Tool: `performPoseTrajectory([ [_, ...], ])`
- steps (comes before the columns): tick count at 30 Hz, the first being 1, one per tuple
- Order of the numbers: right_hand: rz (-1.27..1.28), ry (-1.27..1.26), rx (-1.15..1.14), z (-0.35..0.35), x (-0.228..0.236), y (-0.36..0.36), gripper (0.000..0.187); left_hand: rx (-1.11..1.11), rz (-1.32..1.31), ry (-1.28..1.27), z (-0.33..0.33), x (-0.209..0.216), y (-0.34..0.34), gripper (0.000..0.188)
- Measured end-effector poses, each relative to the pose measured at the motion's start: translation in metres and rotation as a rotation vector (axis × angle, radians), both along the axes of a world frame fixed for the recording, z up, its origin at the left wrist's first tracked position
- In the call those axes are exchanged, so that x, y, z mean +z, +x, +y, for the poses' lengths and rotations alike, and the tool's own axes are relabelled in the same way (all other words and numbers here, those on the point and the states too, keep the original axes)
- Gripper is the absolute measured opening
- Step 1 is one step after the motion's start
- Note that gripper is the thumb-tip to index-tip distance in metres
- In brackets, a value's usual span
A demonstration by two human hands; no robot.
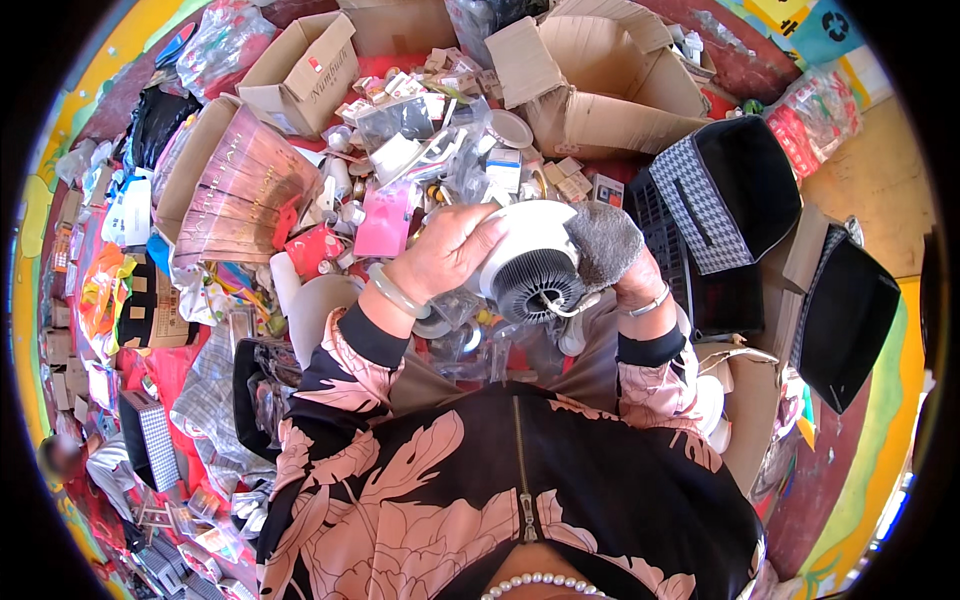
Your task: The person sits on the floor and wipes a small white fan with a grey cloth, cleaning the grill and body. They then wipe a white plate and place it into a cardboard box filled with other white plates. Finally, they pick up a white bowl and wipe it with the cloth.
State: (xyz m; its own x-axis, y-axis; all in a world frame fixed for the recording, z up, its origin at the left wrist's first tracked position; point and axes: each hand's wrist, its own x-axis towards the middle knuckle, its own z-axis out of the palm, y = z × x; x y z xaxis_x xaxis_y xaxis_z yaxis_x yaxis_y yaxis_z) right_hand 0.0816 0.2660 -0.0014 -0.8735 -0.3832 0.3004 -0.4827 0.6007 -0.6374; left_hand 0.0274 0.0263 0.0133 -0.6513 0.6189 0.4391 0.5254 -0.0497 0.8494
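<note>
My left hand (440, 250) grips the white rim of a round LED downlight (522, 245), its thumb lying along the edge. The black finned heat sink (537, 285) faces up toward me, with a short pale wire coming off it. A grey cloth (605, 243) is bunched in my right hand (638, 280) and pressed against the light's right side. The cloth hides most of the fingers of that hand. Both hands are raised over my lap, above a pile of small goods.
Beyond my hands lies a heap of small boxes and plastic-wrapped parts (420, 140). Cardboard boxes (620, 115) stand at the back. On the right are black-lined houndstooth bins (735, 195); at left stands a pink printed box (240, 190). A person (100, 465) is at the far left.
</note>
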Motion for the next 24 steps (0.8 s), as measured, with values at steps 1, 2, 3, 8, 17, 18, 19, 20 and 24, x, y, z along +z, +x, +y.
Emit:
performPoseTrajectory([
  [1, 0.047, 0.079, 0.003, -0.002, 0.004, 0.0, 0.027, -0.004, 0.0, -0.004, -0.001, 0.001, 0.0, 0.021],
  [2, 0.097, 0.164, -0.008, -0.006, 0.01, 0.002, 0.027, -0.008, 0.001, -0.008, -0.002, 0.002, 0.0, 0.02],
  [3, 0.149, 0.25, -0.018, -0.009, 0.013, 0.003, 0.028, -0.012, 0.002, -0.011, -0.004, 0.003, 0.0, 0.02],
  [8, -0.054, -0.015, -0.242, -0.013, -0.003, -0.006, 0.037, 0.076, -0.001, 0.034, -0.004, 0.003, -0.001, 0.021],
  [17, -0.105, 1.052, -0.381, -0.055, 0.025, -0.029, 0.035, 0.503, -0.118, -0.016, 0.007, -0.026, -0.006, 0.035],
  [18, 0.113, 1.168, -0.397, -0.051, -0.003, -0.025, 0.036, 0.489, -0.106, -0.025, 0.013, -0.027, -0.007, 0.036],
  [19, 0.343, 1.265, -0.423, -0.058, -0.016, -0.023, 0.039, 0.489, -0.096, -0.042, 0.015, -0.029, -0.008, 0.036],
  [20, 0.249, 0.923, -0.346, -0.058, -0.021, -0.02, 0.04, 0.488, -0.085, -0.059, 0.016, -0.032, -0.008, 0.037],
  [24, 0.008, 0.786, -0.057, -0.076, 0.016, -0.026, 0.031, 0.412, -0.031, -0.224, 0.014, -0.037, -0.011, 0.038],
])
